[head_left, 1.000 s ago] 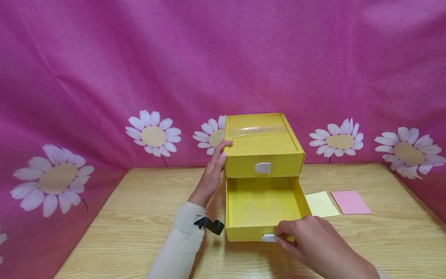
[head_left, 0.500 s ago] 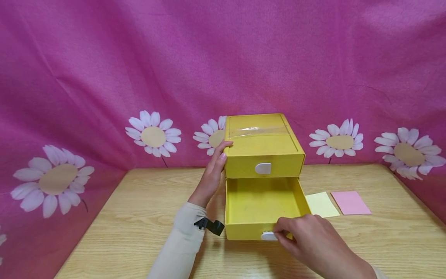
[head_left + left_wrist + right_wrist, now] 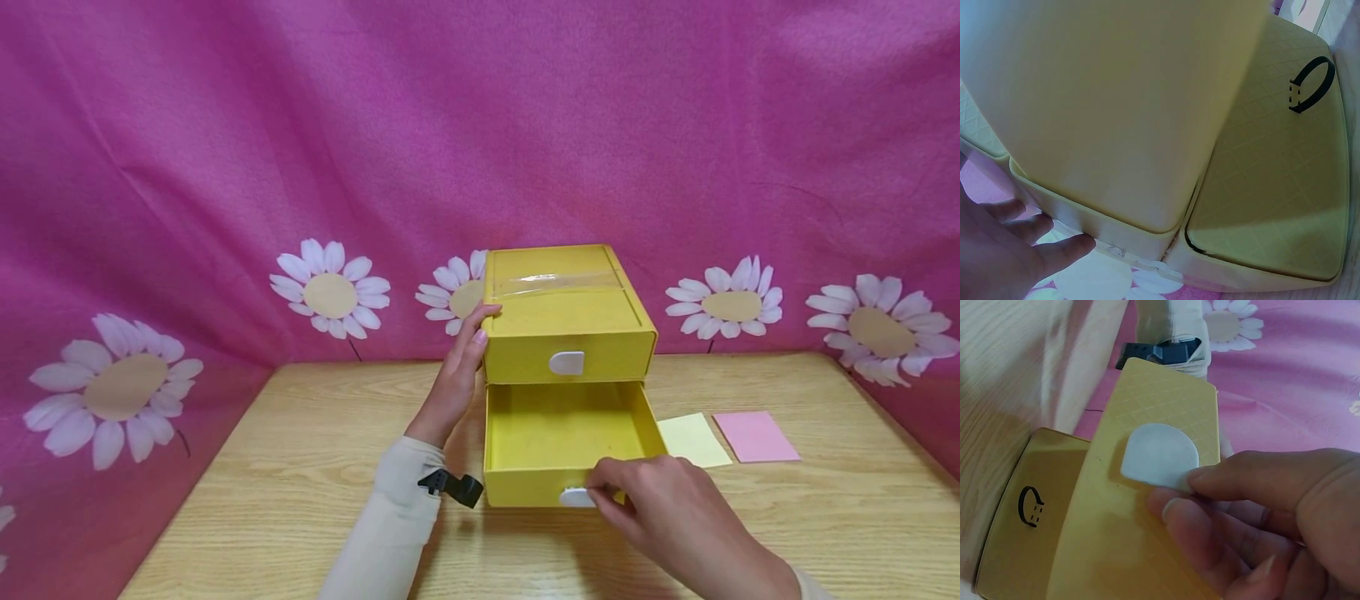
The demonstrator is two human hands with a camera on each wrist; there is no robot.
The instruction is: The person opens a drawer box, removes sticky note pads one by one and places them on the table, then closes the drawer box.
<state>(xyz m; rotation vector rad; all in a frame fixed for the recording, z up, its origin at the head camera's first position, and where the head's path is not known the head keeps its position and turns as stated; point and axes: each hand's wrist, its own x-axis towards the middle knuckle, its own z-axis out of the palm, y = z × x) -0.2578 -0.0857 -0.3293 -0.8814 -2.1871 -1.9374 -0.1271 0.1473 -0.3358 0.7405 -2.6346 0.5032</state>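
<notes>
A yellow two-drawer box (image 3: 570, 312) stands on the wooden table. Its upper drawer is closed, while the lower drawer (image 3: 521, 489) is pulled out and shows a bare yellow inside. My right hand (image 3: 671, 508) pinches the white tab handle (image 3: 576, 497) of the lower drawer between thumb and fingers; the right wrist view shows the rounded handle (image 3: 1160, 453) close up. With fingers fairly straight, my left hand (image 3: 450, 383) rests on the box's left side, fingertips at the top edge. In the left wrist view its fingers (image 3: 1063, 253) lie along the box wall.
A pale yellow paper square (image 3: 693, 439) and a pink one (image 3: 756, 436) lie on the table (image 3: 300, 467) right of the box. Clear tape (image 3: 555, 282) crosses the box top. A magenta cloth (image 3: 480, 125) with daisies hangs behind. A black strap (image 3: 453, 486) sits at the left sleeve.
The lower drawer has slid slightly inward, away from me, with my right hand moving along on its handle. My left hand stays in place on the box.
</notes>
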